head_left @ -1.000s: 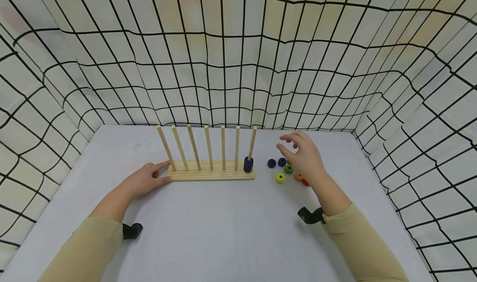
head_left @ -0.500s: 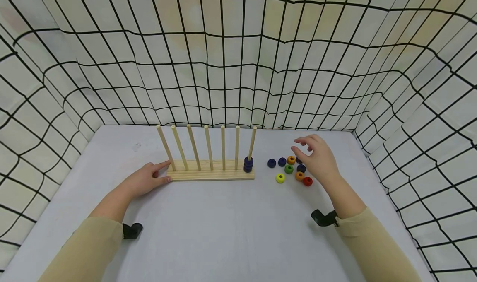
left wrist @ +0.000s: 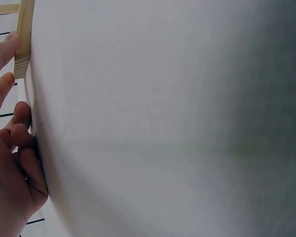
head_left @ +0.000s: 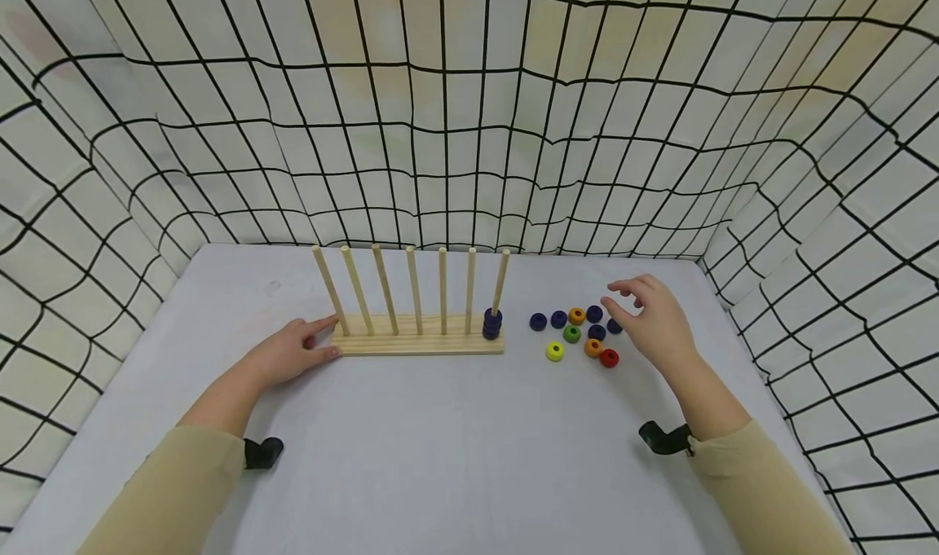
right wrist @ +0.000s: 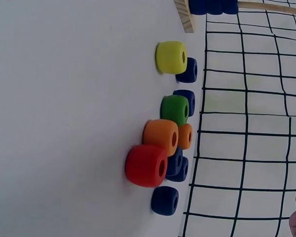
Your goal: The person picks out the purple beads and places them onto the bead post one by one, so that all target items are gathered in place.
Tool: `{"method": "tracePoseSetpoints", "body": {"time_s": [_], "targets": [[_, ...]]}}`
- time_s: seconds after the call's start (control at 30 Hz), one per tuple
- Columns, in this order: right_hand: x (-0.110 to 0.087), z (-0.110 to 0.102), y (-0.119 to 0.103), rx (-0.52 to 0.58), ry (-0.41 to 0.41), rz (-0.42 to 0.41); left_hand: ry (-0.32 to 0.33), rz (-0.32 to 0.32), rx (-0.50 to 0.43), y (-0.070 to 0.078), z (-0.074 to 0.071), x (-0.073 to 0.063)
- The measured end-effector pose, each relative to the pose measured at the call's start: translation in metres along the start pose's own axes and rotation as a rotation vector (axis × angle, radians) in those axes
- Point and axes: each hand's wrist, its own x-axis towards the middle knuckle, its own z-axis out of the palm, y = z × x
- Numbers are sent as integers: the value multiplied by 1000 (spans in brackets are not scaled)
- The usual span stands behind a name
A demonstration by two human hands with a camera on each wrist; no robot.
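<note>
A wooden rack point(head_left: 418, 346) with a row of upright pegs stands on the white table. Dark blue beads point(head_left: 492, 324) are stacked at the bottom of its rightmost peg. My left hand point(head_left: 286, 354) holds the rack's left end between thumb and index finger, its other fingers curled. To the right of the rack lie loose beads: yellow point(head_left: 554, 352), green point(head_left: 572, 335), orange point(right wrist: 160, 136), red point(right wrist: 145, 166) and several dark blue. My right hand point(head_left: 654, 323) hovers by the right side of these beads, thumb and fingers apart, holding nothing.
Black netting point(head_left: 469, 131) over pale cloth rises behind the table and along both sides. White cloth point(head_left: 455, 441) covers the tabletop. A dark wrist camera point(head_left: 663, 438) sticks out from the right sleeve, another point(head_left: 262, 453) from the left.
My right hand has moved right and slightly toward me, uncovering the dark blue, orange and red beads it overlapped. My left hand stays at the rack's end.
</note>
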Motion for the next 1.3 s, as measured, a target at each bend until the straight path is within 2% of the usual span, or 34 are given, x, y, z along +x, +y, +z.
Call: {"method": "tracePoseSetpoints", "body": {"time_s": [0.5,1.3], "targets": [[-12,-7,25,-22,-34,50,0,-3,6,1,0,0],[-9,7,53,-68,-227,121,4,1,7,-1,0,0]]}}
